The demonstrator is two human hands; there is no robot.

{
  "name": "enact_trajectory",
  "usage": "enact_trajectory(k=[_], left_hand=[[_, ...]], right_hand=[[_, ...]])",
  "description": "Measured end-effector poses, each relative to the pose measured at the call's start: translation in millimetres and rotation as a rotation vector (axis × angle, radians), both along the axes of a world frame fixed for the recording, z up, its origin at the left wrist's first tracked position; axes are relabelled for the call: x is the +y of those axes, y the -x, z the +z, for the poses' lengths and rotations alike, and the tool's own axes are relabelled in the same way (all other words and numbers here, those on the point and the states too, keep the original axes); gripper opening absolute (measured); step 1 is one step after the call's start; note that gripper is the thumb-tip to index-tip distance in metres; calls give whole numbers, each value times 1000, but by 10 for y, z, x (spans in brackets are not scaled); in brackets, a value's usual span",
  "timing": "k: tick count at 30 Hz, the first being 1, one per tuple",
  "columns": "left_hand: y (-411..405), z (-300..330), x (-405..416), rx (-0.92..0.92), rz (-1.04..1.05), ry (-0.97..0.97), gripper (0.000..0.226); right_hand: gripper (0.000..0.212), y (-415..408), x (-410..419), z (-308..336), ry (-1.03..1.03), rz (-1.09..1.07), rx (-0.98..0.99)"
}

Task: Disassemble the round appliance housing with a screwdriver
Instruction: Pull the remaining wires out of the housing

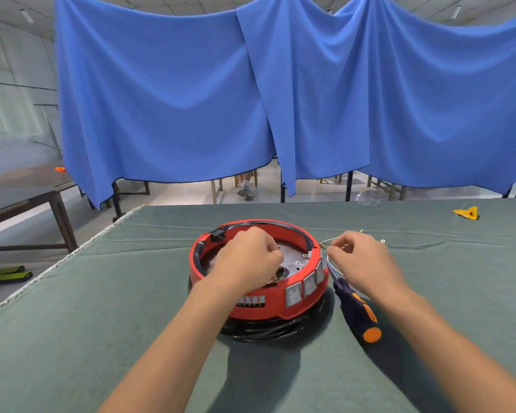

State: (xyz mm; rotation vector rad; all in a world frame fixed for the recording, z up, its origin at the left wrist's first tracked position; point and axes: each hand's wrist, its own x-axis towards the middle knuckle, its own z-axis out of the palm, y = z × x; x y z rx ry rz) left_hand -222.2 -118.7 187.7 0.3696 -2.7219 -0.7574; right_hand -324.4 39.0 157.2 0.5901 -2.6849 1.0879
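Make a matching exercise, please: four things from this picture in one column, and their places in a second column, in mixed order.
Things:
1. screwdriver
2. left hand
3. yellow object
4. right hand

Places:
A. far right on the table
B. inside the red housing
C. lying on the cloth to the right of the housing
D. above the table, just right of the housing rim

Pairs: 1-C, 2-B, 3-A, 4-D

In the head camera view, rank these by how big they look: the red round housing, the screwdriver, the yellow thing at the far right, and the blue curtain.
1. blue curtain
2. red round housing
3. screwdriver
4. yellow thing, though it lies farther from the camera, so its true size is unsure.
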Motion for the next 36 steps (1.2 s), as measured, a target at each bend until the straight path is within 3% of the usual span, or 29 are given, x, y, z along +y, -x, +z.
enact_trajectory(k=[3, 5, 7, 10, 13, 15, 17, 19, 21, 24, 27, 31, 36], left_hand=[[9, -173, 224, 105, -43, 62, 37], [5, -219, 264, 134, -119, 89, 42], [-9, -180, 192, 135, -176, 0, 45], [-71, -72, 62, -20, -243, -132, 36], [-155, 53, -17, -228, -283, -349, 22], [-147, 96, -69, -192, -227, -438, 21], [-102, 79, -101, -11, -52, -279, 17], [-66, 8, -149, 101, 158, 78, 19], [-55, -87, -205, 91, 232, 292, 25], [-24, -188, -284, 39, 250, 416, 38], [17, -240, -327, -48, 235, 407, 47], [34, -261, -384, -34, 214, 320, 34], [113, -258, -573, 61, 151, 160, 53]], right_hand=[[24, -65, -82, 14, 118, 249, 142], [20, -101, -121, -16, 21, 327, 178], [34, -105, -121, -58, -87, 317, 195], [48, -156, -82, -58, -88, 293, 219], [52, -280, -59, 19, -194, 253, 401], [56, -377, -84, 95, -343, 255, 493], [55, -444, -130, 157, -437, 290, 475], [50, -465, -167, 202, -446, 294, 406], [45, -450, -189, 223, -411, 284, 329], [37, -390, -270, 235, -356, 226, 302], [28, -285, -445, 248, -317, 153, 375], [16, -156, -702, 232, -281, 177, 415], [46, -90, -880, 89, -432, 239, 298]])
